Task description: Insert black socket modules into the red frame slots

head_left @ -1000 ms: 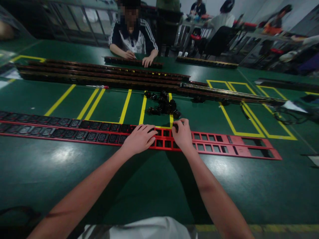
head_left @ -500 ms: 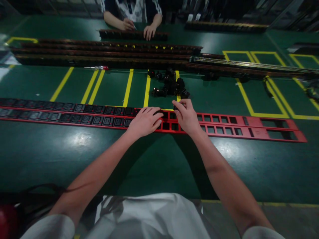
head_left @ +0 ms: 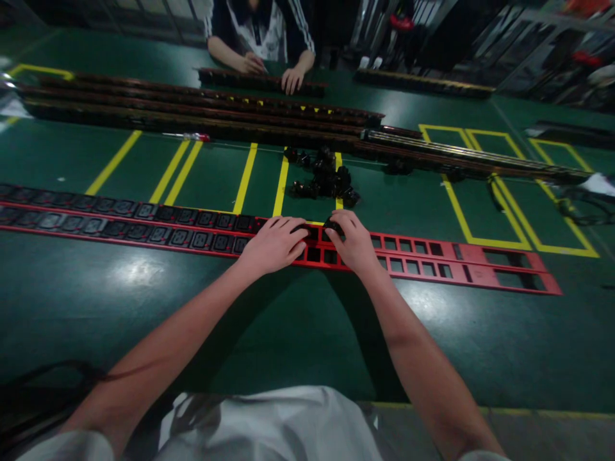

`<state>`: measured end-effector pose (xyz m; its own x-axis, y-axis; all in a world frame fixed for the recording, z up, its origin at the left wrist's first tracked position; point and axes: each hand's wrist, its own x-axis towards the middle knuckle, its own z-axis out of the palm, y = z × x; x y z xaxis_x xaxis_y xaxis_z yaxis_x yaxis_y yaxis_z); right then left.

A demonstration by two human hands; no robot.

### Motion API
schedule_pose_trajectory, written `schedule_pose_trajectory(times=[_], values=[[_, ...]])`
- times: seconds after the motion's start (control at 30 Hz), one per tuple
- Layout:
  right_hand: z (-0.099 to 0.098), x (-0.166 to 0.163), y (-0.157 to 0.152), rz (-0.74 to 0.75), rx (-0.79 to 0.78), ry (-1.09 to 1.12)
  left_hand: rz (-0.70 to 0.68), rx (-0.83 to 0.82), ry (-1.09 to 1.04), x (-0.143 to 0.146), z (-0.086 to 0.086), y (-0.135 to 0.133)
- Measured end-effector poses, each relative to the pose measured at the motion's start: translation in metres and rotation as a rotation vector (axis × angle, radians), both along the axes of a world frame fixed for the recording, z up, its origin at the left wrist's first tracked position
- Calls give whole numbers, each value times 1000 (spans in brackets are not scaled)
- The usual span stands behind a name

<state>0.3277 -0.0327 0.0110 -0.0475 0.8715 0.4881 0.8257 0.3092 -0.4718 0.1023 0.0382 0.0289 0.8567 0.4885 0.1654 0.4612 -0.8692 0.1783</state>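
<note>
A long red panel (head_left: 480,274) with two rows of square cutouts lies across the table in front of me. Black power sockets (head_left: 179,237) fill its left part. My left hand (head_left: 275,246) rests over the panel where the filled part ends, fingers spread, thumb apart. A dark part shows by its fingertips; whether they grip it is unclear. Just to the right, my right hand (head_left: 354,242) pinches a small black socket (head_left: 332,225) above the upper row, its lower side hidden. Beyond the hands lies a loose pile of black sockets (head_left: 327,176).
Several long dark rails (head_left: 192,115) lie across the table behind the pile, with a screwdriver (head_left: 196,136) before them. Yellow tape lines (head_left: 245,179) mark the green table (head_left: 168,333). Opposite, another person's hands (head_left: 292,78) work at a short dark rail (head_left: 221,78).
My right hand has moved slightly left and down with the black socket, closer to the panel and to my left hand. The left hand stays at its place on the panel. The view has shifted a little.
</note>
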Motion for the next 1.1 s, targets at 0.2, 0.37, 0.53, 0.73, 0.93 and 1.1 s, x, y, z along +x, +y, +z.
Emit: schedule_pose_trajectory(times=[0.2,0.37,0.53,0.73,0.93,1.1], values=[[-3,2,0,-12,-9,39,-8,12,10,0,0,1],[-2,2,0,-108,-81,14,-24,10,25,0,0,3],[1,2,-1,-34,-104,-69,-25,11,42,0,0,3],[6,2,-2,-2,-122,-53,-18,8,26,0,0,3],[7,1,-2,47,-117,-55,-10,19,17,0,-1,1],[6,1,-5,126,-51,60,-12,21,28,0,-1,1]])
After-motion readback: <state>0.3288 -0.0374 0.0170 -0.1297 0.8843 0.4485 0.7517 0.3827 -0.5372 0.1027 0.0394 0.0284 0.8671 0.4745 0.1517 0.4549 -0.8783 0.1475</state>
